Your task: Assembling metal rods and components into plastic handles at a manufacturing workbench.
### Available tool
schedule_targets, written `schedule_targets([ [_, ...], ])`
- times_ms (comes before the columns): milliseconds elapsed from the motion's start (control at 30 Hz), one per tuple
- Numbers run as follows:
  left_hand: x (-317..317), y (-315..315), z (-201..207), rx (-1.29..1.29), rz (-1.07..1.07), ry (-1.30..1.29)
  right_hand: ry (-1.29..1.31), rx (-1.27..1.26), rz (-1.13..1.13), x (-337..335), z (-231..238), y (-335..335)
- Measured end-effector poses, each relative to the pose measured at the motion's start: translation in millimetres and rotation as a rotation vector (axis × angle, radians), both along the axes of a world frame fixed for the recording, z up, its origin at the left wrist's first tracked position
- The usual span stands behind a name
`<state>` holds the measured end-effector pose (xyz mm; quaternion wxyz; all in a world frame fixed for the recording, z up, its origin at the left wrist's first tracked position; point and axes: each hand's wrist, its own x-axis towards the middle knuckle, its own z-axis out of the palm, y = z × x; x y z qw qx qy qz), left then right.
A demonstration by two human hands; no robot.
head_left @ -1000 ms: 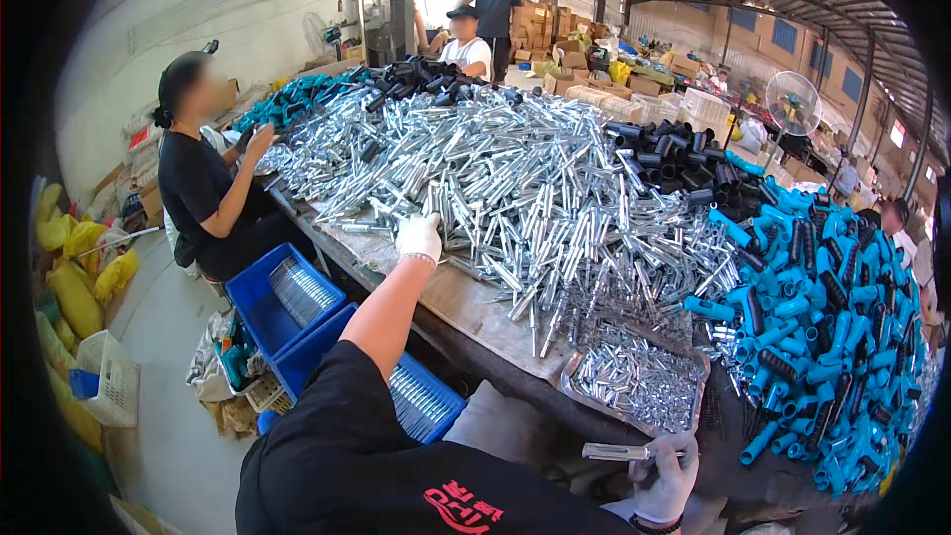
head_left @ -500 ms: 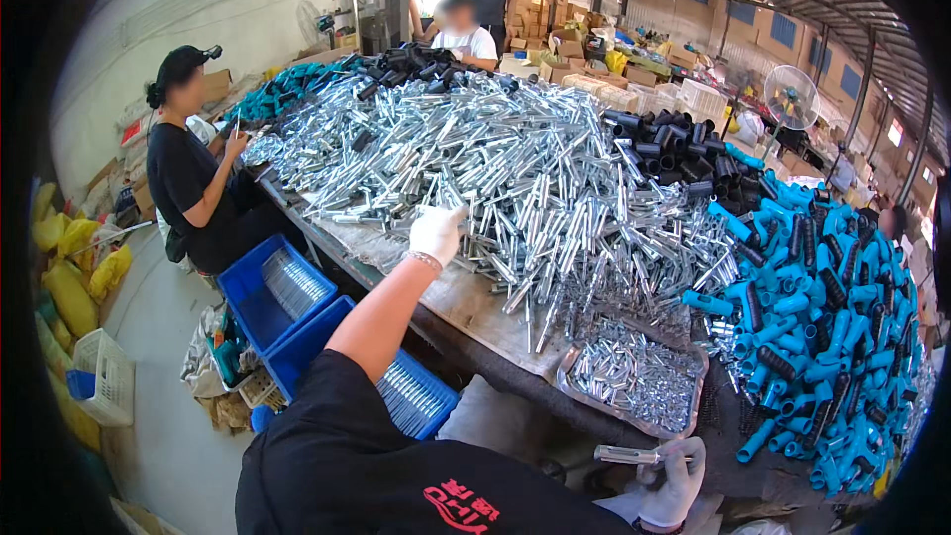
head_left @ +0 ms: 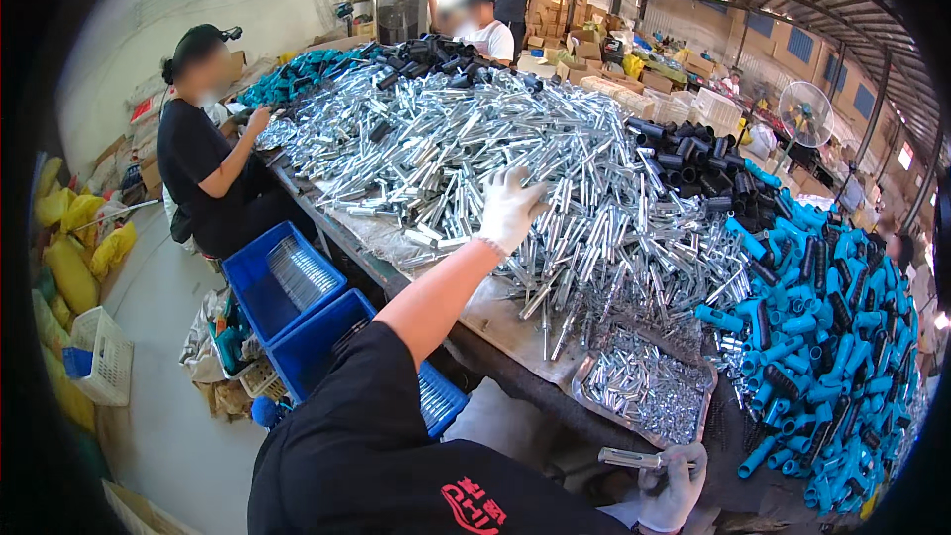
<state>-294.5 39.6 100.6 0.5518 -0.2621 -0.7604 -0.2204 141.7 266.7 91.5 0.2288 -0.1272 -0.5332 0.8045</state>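
On the long workbench: heap of silver metal tubes, directly beneath and touching the left hand, white-gloved, fingers spread, flat on the heap's near slope. At the lower edge: right hand, gloved, fingers closed around one short metal tube, held level just below a steel tray of small parts. Teal grips piled to the right.

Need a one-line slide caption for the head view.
Gloved left hand reaches over the heap of silver metal tubes; right hand holds one metal tube.
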Motion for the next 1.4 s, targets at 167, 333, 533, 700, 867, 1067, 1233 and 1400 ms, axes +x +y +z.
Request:
schedule_targets([
  [167, -10.6, 7.2, 47.5, 0.147, -0.227, -0.101, 0.010, -0.081, -0.074, -1.0, -6.5, -3.1],
  [333, 125.1, 46.5, 96.7, 0.659, -1.092, -0.883, 0.237, 0.165, -0.495, -10.0, -8.5, 18.3],
  [533, 281.9, 38.3, -9.5, 0.805, -1.776, -1.686, 0.344, 0.439, -0.382, 1.6, 1.0, 9.8],
  [700, 292.2, 11.5, -52.1, 0.668, -1.529, -1.796, 0.275, 0.682, -0.031, 22.5, -16.1, 21.5],
  [867, 314.6, 13.0, -78.0, 0.439, -1.733, -2.044, 0.305, 1.116, 0.202, 27.2, -15.3, 10.4],
  [1067, 315.7, 39.4, -88.2, -0.343, -1.377, -1.172, 0.101, 1.093, 0.158, 30.5, -27.6, 4.6],
  [1233, 314.3, 57.0, -81.2, -0.424, -1.409, -1.372, 0.023, 1.108, 0.058, 31.3, -37.9, 8.7],
  [1400, 315.3, 62.5, -66.1, -0.455, -1.237, -0.716, -0.010, 1.444, 0.110, 27.2, -40.9, 28.2],
])
